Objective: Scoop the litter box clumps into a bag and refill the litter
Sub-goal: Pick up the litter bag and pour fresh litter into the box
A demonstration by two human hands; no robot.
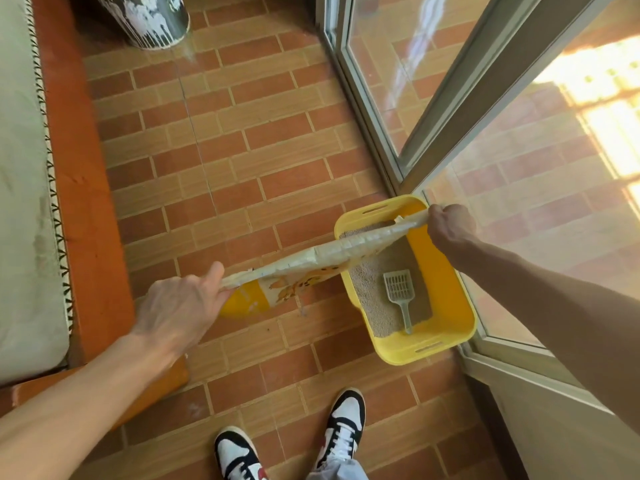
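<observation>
Both hands hold a litter bag [311, 261] stretched level above the brick floor [221, 140]: left hand [180, 310] grips its yellow end with fingers curled round the edge, right hand [450, 226] is fisted on the other end, over the box. Yellow litter box [446, 306] sits on the floor beside the glass door [519, 188], grey litter inside, a scoop [400, 292] lying on it. Two sneakers [343, 420] below.

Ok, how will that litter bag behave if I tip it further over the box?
Probably floppy: the litter bag sags between the left hand and right hand. It looks nearly flat, so likely light. Litter may pour suddenly into the yellow box.
</observation>
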